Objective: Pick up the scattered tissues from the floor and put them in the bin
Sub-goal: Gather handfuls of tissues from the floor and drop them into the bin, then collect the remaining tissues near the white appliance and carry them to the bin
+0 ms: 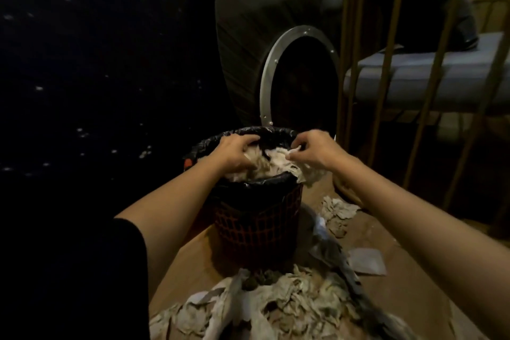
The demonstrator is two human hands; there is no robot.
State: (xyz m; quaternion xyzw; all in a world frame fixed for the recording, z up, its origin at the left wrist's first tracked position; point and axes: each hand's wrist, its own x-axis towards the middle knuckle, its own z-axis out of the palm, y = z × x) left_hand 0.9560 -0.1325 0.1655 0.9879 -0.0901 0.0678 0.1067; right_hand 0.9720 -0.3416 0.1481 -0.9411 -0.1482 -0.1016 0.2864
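A red mesh bin lined with a black bag stands on the floor at the centre, heaped with white tissues. My left hand presses down on the tissues at the bin's left side, fingers curled into them. Over the right rim, my right hand pinches a tissue that hangs over the edge. A large pile of crumpled tissues lies on the floor in front of the bin. Another crumpled tissue lies to the bin's right.
A big dark drum with a round metal-rimmed opening stands right behind the bin. Brass railing bars rise at the right, with a grey step beyond. A flat paper piece lies on the floor. The left side is dark.
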